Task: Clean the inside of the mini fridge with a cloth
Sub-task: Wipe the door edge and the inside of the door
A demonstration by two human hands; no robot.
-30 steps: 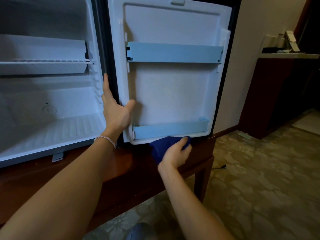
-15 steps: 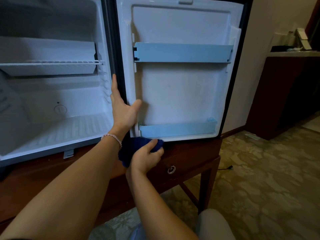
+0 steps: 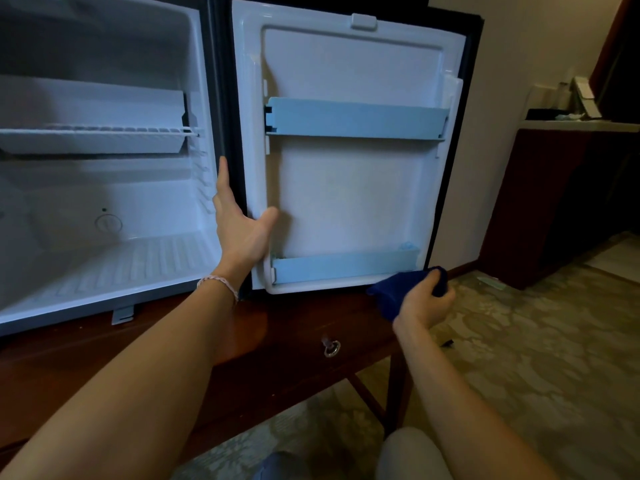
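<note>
Left hand: my left hand (image 3: 242, 230) lies flat with straight fingers against the hinge edge of the open door (image 3: 346, 188), thumb spread onto the white inner liner; it grasps nothing.
Right hand: my right hand (image 3: 424, 301) is curled round the dark blue cloth (image 3: 398, 289), low at the door's bottom outer corner.
Cloth: bunched in my right hand, its top touching or just under the door's lower rim; I cannot tell which.
Mini fridge: the mini fridge (image 3: 104, 202) stands open on the wooden desk (image 3: 294, 327), its white cavity to the left of my left hand.
Door shelves: the lower door shelf (image 3: 346, 266) sits between my two hands; the upper door shelf (image 3: 356, 116) is well above them.
Wire shelf: a wire shelf (image 3: 97, 133) crosses the cavity, above and left of my left hand.
Wrist: a pale bracelet (image 3: 218, 284) circles my left wrist.
</note>
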